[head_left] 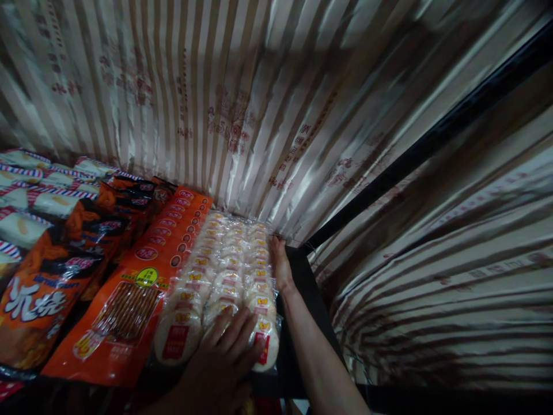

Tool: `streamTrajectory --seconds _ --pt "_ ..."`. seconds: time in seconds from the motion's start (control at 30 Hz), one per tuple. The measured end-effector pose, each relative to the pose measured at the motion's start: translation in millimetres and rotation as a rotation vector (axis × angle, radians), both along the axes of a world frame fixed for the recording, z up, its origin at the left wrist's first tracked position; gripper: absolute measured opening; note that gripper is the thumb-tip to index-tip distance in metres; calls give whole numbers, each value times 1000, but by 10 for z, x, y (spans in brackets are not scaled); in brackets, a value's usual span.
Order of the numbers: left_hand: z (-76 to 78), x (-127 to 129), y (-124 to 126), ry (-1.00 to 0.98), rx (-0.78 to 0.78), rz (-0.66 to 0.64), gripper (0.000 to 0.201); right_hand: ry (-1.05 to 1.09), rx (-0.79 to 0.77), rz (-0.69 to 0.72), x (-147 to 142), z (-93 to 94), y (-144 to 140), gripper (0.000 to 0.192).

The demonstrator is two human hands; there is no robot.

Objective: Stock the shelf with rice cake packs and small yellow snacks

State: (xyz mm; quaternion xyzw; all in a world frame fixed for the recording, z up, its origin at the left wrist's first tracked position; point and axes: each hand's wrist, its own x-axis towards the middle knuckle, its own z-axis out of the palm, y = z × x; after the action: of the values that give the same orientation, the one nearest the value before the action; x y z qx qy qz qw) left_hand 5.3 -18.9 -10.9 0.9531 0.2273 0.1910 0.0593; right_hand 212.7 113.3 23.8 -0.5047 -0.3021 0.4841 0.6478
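Note:
Rows of round, pale crackers in clear wrappers lie on a dark shelf, with red and yellow labels on them. My left hand rests its spread fingers on the front packs of the middle and right rows. Along the right side of these rows, my right hand reaches toward the back, touching the rearmost packs with its fingers extended. Some of its fingertips are hard to make out. Directly left of the crackers lies a stack of long orange snack packets, the front one with a window showing brown sticks.
Orange and black snack bags stand farther left, beside white bags with red and blue striped edges. Pleated striped fabric hangs behind the shelf and to its right. A black pole slants across the right side.

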Motion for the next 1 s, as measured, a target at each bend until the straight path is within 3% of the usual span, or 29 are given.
streamTrajectory --seconds 0.27,0.63,0.83,1.0 --pt "-4 11 -19 2 -17 28 70 -26 0 -49 114 -51 -64 69" --pt "68 -4 -16 25 -22 33 59 -81 22 16 39 -61 -64 76" --pt "94 -26 -15 29 -18 38 60 -142 43 -23 143 -126 -413 81" --pt "84 -29 -7 30 14 37 60 -99 8 16 7 -125 -624 82"
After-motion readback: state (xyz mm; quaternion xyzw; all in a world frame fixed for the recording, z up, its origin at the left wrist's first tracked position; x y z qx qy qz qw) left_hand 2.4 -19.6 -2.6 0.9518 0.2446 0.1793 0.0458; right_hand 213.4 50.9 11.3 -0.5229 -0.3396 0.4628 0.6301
